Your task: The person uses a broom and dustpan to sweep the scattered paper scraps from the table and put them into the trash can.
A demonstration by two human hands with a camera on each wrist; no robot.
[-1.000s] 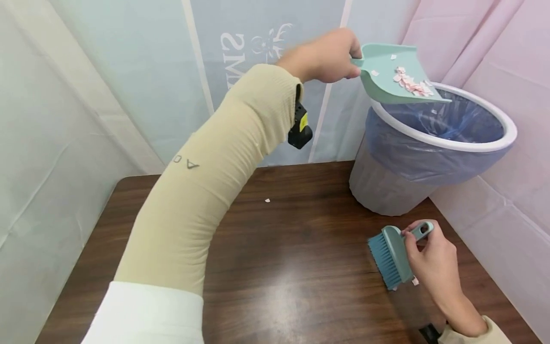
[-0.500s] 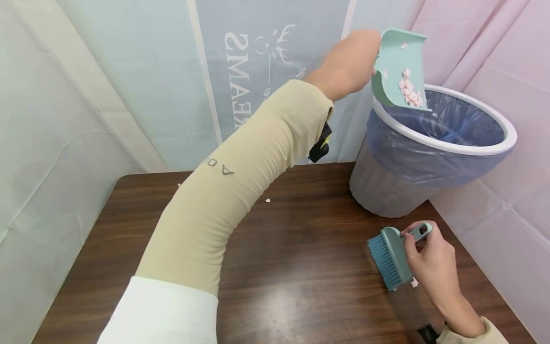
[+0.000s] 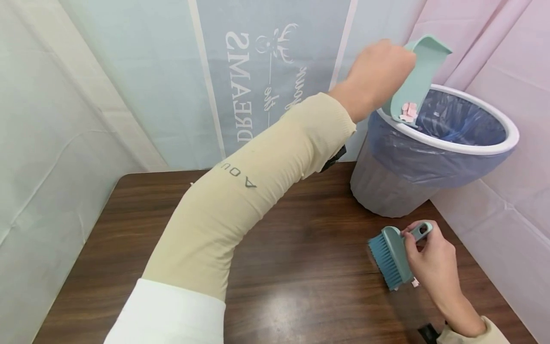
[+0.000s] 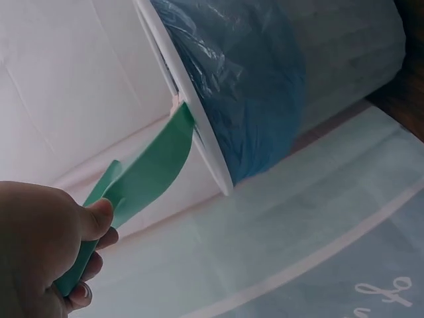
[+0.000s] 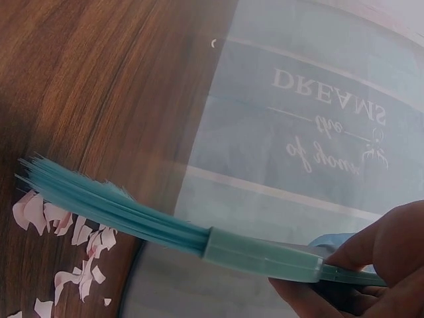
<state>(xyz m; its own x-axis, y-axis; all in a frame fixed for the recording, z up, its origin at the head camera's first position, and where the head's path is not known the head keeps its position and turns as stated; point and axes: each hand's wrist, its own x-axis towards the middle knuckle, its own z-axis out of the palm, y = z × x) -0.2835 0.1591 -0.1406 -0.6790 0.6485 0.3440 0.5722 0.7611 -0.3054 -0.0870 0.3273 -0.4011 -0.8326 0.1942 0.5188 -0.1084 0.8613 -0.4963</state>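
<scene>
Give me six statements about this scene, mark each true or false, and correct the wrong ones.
1. The person's left grip holds the pale green plastic dustpan. True.
2. The dustpan is held level. False: it is tilted, its front edge down at the white-rimmed grey bin.
3. Pale pink flat scraps lie on the dustpan. True.
4. The right grip is holding nothing. False: the right grip holds the green plastic brush with blue bristles.
5. More pale pink scraps lie beside the bristles on the brown wood-grain tabletop. True.
6. The plastic bag lining the bin is opaque black. False: the plastic bag is translucent blue.
</scene>
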